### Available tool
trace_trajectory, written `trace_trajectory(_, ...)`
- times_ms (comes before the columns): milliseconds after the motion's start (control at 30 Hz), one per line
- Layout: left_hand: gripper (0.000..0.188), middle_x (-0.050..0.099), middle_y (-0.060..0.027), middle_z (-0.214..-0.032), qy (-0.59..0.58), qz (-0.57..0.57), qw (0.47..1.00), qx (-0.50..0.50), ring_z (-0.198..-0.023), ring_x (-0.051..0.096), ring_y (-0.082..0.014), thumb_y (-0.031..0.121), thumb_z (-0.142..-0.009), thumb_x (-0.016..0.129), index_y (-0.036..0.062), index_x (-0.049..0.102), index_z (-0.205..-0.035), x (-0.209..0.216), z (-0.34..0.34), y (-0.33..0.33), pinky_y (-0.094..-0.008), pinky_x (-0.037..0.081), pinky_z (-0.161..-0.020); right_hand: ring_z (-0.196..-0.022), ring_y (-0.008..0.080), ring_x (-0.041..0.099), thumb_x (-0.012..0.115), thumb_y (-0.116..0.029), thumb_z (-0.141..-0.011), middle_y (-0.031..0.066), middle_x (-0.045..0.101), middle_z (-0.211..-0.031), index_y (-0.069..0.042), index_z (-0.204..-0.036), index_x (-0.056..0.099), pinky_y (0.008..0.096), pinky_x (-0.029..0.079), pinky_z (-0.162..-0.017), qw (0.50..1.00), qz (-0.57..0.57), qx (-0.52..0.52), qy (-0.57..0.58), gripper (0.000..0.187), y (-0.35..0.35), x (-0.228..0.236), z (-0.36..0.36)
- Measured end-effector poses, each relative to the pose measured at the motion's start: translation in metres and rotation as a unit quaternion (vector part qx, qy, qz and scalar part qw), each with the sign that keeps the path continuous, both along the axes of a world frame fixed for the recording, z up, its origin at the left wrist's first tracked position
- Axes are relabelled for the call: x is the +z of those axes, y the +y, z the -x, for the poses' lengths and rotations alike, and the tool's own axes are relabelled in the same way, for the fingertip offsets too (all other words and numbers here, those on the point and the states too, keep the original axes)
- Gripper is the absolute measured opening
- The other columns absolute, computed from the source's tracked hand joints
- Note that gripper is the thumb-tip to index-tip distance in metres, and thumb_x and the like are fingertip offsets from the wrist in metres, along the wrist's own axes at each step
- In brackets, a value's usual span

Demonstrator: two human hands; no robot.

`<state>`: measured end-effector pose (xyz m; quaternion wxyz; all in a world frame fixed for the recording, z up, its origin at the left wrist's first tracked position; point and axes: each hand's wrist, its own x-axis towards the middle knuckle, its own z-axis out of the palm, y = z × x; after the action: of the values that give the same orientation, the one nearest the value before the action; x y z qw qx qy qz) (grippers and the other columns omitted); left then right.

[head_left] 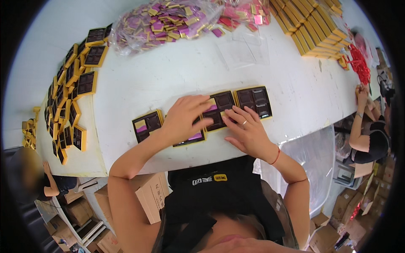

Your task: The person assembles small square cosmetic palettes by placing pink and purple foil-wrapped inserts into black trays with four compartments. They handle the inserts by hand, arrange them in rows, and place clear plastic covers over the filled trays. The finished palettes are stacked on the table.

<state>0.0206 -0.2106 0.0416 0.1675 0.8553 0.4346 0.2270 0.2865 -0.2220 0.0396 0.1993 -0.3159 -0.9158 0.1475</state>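
Note:
Four gold-edged boxes with dark, divided trays stand side by side in front of me. The leftmost box [147, 125] holds a gold-and-purple wrapped piece [141, 126]. My left hand [183, 118] covers most of the second box [190, 141]; its fingers reach to a gold-and-purple piece [210, 105] in the third box [223, 100]. The thumb is held apart from the fingers. My right hand [249, 131], with a ring, lies spread over the lower right of that third box, fingertips by a gold piece. No wrapped pieces show in the rightmost box [254, 101].
A clear bag of purple-and-gold pieces [164, 23] and some pink ones [247, 12] lie at the far side, near clear plastic covers [242, 50]. Gold boxes [318, 31] are stacked far right. Similar trays [86, 82] pile up left. Other people [371, 130] work at both sides.

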Motion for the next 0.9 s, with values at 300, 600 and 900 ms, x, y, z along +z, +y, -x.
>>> trace_trajectory(300,0.031,0.065,-0.0123,-0.109,-0.056,-0.157,0.958,0.234,-0.104,0.061,-0.0326,0.010,-0.079,0.074,0.0075,0.067,-0.109,-0.057,0.074,0.227,-0.0411,0.049,-0.087,-0.102,0.0377,0.063,0.060,0.001,-0.083,0.0180,0.064,-0.112,-0.002,-0.112,0.062,0.0446,0.053,-0.082,0.986,-0.001,0.035,0.164,0.029,0.208,-0.003,0.144)
trace_trajectory(600,0.011,0.062,-0.0046,-0.090,-0.176,0.027,0.934,0.309,-0.079,0.063,-0.0214,0.011,-0.081,0.074,0.0054,0.067,-0.088,-0.042,0.076,0.211,-0.0343,0.049,-0.070,-0.092,0.0305,0.065,0.065,-0.006,-0.076,0.0141,0.067,-0.092,-0.006,-0.081,0.071,0.0412,0.055,-0.076,0.971,-0.197,-0.137,-0.002,0.008,0.283,-0.049,0.175)
trace_trajectory(900,0.025,0.065,-0.0035,-0.091,-0.412,0.244,0.852,0.212,-0.080,0.061,-0.0117,0.006,-0.090,0.062,0.0056,0.062,-0.115,0.030,0.070,0.118,-0.0260,0.050,-0.071,-0.082,0.0286,0.069,0.068,-0.012,-0.074,0.0115,0.071,-0.081,-0.009,-0.084,0.074,0.0385,0.054,-0.073,0.965,-0.094,-0.239,-0.047,0.012,0.277,-0.036,0.188)
